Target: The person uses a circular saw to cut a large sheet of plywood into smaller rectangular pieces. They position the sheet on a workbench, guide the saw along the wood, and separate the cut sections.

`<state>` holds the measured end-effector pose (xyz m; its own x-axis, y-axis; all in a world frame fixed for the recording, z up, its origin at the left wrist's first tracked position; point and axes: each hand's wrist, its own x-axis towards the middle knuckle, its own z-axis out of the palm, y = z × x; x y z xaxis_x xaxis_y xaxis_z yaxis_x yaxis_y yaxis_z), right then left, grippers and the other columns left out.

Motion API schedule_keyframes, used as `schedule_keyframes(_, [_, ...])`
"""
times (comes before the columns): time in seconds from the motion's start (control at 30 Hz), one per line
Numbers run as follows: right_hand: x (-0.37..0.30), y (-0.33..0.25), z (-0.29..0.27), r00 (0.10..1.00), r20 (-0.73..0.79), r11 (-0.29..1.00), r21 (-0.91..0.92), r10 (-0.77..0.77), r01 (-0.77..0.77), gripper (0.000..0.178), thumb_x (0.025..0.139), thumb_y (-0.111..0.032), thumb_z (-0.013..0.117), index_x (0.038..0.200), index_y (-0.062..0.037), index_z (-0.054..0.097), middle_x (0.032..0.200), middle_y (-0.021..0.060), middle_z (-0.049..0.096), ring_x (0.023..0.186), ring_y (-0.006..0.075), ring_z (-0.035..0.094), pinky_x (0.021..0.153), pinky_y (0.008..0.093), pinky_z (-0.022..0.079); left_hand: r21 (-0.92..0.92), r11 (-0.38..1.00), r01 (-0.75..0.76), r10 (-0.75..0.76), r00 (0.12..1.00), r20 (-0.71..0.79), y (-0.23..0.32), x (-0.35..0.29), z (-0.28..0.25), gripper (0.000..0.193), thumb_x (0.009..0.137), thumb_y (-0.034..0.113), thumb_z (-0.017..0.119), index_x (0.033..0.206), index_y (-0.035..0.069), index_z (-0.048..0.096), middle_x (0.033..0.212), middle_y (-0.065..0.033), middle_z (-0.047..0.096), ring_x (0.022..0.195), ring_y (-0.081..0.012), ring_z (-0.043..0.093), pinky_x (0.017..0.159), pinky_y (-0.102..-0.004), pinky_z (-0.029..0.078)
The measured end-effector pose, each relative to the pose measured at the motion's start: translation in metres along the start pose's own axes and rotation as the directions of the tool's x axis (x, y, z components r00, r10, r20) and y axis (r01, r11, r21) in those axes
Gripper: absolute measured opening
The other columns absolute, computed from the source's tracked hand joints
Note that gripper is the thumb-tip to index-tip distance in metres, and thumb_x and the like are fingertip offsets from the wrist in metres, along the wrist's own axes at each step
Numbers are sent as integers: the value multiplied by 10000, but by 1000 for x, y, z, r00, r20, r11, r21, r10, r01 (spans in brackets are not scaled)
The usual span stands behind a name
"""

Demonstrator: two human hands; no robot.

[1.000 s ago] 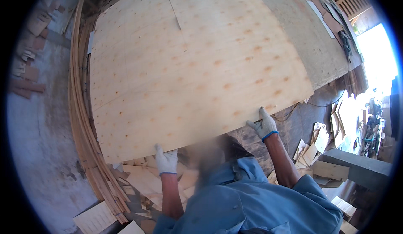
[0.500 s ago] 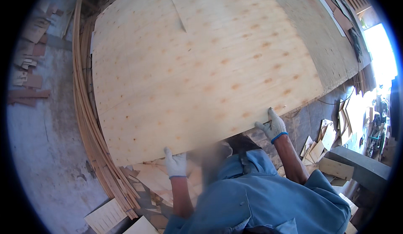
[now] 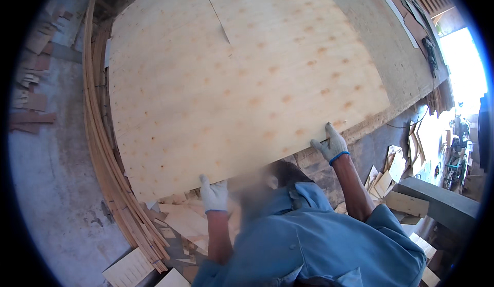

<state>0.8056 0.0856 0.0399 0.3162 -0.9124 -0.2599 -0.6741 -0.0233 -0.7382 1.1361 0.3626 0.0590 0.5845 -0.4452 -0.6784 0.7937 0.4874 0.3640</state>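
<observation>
A wide, pale plywood sheet (image 3: 247,86) with rows of brown knots lies before me, a thin dark slit running in from its far side. My left hand (image 3: 214,194), in a white knit glove, grips the near edge toward the left corner; one digit shows on top and the others are hidden below. Farther right, my right hand (image 3: 332,144), gloved with a blue cuff, holds the same edge with thumb and a finger spread against it. Under the sheet, a larger greyish board surface (image 3: 396,71) shows at the right.
Long wooden strips (image 3: 98,127) run along the left side, beside a stained floor (image 3: 56,184). Plywood offcuts (image 3: 383,179) lean at the right, near a grey beam (image 3: 437,197). More scraps (image 3: 188,220) lie below the near edge. A dark tool (image 3: 429,55) rests at the far right.
The plywood sheet has shifted slightly away from me at its right end, so more of the board's edge shows beneath it. Both hands keep their hold. The whole view has drifted a little.
</observation>
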Motion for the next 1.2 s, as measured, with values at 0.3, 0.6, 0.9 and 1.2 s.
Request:
schedule_keyframes(0.3, [18, -31, -12, 982, 137, 989, -83, 130, -120, 788, 788, -121, 807, 1401, 81, 355, 1160, 141, 643, 863, 106, 631, 744, 272, 547, -47, 999, -18, 16, 999, -41, 1, 7, 20, 445, 972, 171, 596, 1376, 53, 450, 1413, -119, 500, 1313, -301, 460, 1119, -555, 365])
schedule_keyframes(0.6, [35, -17, 1, 999, -21, 999, -9, -32, 32, 832, 716, -322, 837, 1338, 77, 454, 768, 98, 658, 650, 157, 608, 675, 313, 521, -26, 1000, -11, 9, 998, -65, 2, 24, 26, 442, 974, 188, 588, 1378, 77, 444, 1403, -122, 508, 1307, -306, 472, 1103, -562, 380])
schedule_keyframes(0.9, [61, -30, 4, 995, 82, 997, 27, 64, -67, 845, 788, -144, 808, 1427, 107, 315, 1172, 155, 648, 858, 90, 626, 764, 251, 529, 38, 999, -18, 20, 997, -73, 10, 42, 54, 429, 992, 212, 561, 1382, 78, 445, 1396, -132, 513, 1295, -306, 486, 1089, -544, 403])
schedule_keyframes(1.2, [87, -87, 2, 998, -17, 994, -99, -58, 56, 855, 752, -295, 815, 1381, 112, 403, 813, 80, 644, 654, 118, 569, 673, 274, 501, 46, 999, -12, 14, 999, -39, 18, 74, 72, 447, 995, 237, 557, 1393, 76, 431, 1404, -121, 511, 1310, -307, 475, 1096, -546, 390])
